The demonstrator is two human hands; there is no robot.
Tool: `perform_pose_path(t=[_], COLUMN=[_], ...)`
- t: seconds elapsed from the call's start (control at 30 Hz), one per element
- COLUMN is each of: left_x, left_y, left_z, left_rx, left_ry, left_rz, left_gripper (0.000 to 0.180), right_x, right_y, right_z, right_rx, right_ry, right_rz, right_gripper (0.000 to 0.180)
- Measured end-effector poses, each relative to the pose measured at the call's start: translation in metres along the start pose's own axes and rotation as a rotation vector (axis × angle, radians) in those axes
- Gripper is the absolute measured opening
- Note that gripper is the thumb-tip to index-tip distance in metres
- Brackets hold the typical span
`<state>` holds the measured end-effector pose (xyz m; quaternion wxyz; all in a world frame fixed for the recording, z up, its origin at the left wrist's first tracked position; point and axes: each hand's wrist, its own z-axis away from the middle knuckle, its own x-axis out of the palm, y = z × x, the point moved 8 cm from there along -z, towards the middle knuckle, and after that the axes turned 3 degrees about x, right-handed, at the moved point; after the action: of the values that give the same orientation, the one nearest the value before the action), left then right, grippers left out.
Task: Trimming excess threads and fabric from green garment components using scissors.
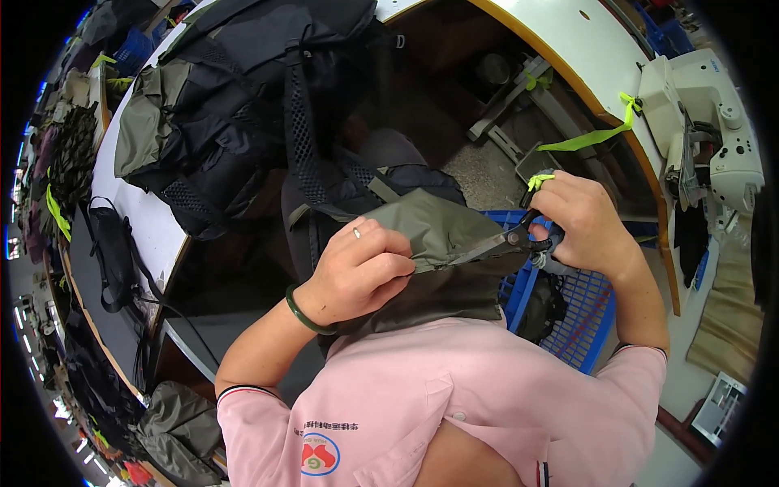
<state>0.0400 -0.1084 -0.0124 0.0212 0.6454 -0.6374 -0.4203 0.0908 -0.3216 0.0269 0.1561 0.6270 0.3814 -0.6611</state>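
Note:
My right hand (578,217) is closed round the handles of a pair of scissors (513,237), which are wrapped in cloth and bright yellow-green strip. The blades point left and lie along the edge of an olive-green fabric piece (434,227). Pinched in my left hand (361,266) is the near edge of that fabric, a short way from the blade tips. The fabric lies over my lap and seems joined to a black backpack (243,105) with mesh straps, which rests partly on the white table at the upper left. Whether the blades are cutting cannot be told.
A blue plastic basket (580,312) stands by my right side. At the far right a white sewing machine (714,122) sits on a wood-edged table (560,40), with a yellow-green strip (596,138) hanging near it. Black straps (114,252) lie on the left table; dark fabric piles lie beyond.

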Motion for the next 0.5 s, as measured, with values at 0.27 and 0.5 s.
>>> perform_pose_path(t=[0.27, 0.5], left_x=[0.002, 0.002], left_y=[0.004, 0.004], left_z=[-0.002, -0.001], left_rx=[0.008, 0.004], left_ry=[-0.009, -0.013], left_rz=[0.008, 0.012], left_gripper=[0.028, 0.028], right_x=[0.013, 0.017], right_y=[-0.002, -0.004], right_z=[0.0, -0.004], right_rx=[-0.065, -0.104], right_ry=[-0.032, -0.017], right_rz=[-0.016, 0.007], right_gripper=[0.024, 0.025])
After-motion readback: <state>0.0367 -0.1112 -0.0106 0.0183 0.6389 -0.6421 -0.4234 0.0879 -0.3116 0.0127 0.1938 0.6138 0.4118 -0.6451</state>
